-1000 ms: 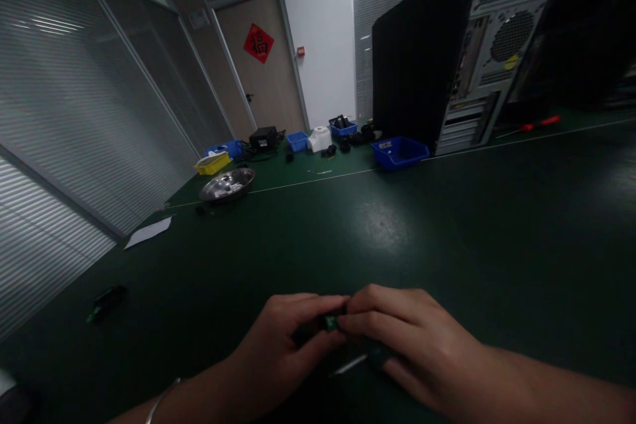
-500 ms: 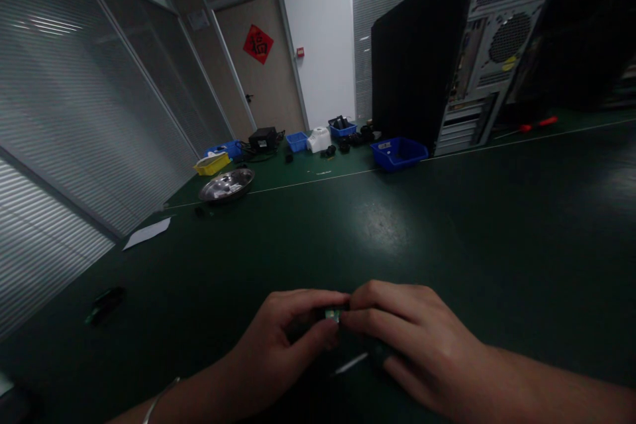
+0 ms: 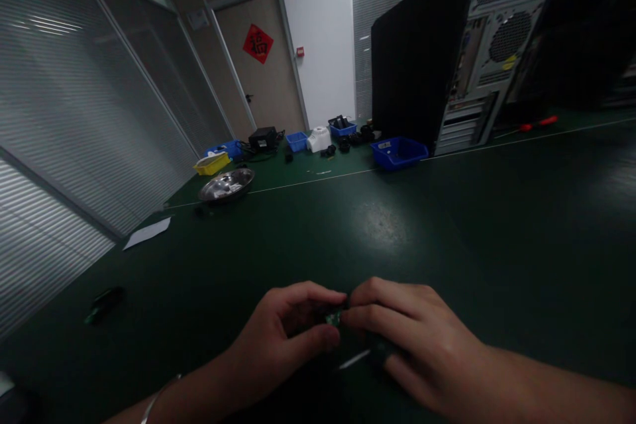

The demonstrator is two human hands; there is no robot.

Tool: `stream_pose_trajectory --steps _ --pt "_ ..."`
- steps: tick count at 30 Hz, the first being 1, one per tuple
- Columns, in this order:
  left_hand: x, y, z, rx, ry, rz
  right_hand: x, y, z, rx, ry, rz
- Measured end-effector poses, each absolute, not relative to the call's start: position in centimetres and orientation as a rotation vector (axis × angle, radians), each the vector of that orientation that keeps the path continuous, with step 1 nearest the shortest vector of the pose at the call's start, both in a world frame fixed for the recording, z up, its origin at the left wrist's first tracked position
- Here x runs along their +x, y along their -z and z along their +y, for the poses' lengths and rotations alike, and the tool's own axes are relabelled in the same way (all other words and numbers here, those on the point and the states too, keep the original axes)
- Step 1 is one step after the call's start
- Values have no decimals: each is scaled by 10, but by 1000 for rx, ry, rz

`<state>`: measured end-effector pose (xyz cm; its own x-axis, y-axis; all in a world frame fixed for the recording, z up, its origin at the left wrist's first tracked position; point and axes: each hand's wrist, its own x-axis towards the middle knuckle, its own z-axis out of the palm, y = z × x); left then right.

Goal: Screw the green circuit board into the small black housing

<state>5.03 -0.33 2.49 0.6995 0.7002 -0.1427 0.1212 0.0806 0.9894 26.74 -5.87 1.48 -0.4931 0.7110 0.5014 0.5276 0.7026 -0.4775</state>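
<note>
Between my hands, low in the middle of the head view, is a small green circuit board (image 3: 332, 318) with dark parts around it. My left hand (image 3: 281, 334) is closed on it, thumb below and fingers above. From the right, my right hand (image 3: 417, 334) presses its fingertips against the board's edge. A screwdriver (image 3: 354, 360) is tucked in the right palm; its thin metal shaft points left and down, and most of its dark handle is hidden. The dim light blurs the finer parts of the board.
A dark piece with a green end (image 3: 104, 305) lies on the green table (image 3: 278, 238) at left. Behind it are a paper sheet (image 3: 148, 232) and a steel bowl (image 3: 226, 187). Farther back stand a blue bin (image 3: 400, 154), a white plastic part (image 3: 318, 139) and a computer tower (image 3: 422, 73).
My left thumb and fingers have parted slightly around the board, and the board has tilted a little. The screwdriver shaft has shifted slightly to the right.
</note>
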Motion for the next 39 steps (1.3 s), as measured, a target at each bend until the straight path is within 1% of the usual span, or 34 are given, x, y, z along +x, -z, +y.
stream_pose_trajectory --steps 12,18,31,39 --pt "50 -24 -2 1490 -548 722 265 -12 -53 -996 -653 -2022" --pt "48 -17 0 1537 -560 729 261 -12 -52 -986 -731 -1949" --pt "51 -24 -1 1491 -544 767 260 -14 -51 -1017 -730 -1897" --pt "52 -27 0 1500 -566 787 262 -10 -51 -941 -754 -1936"
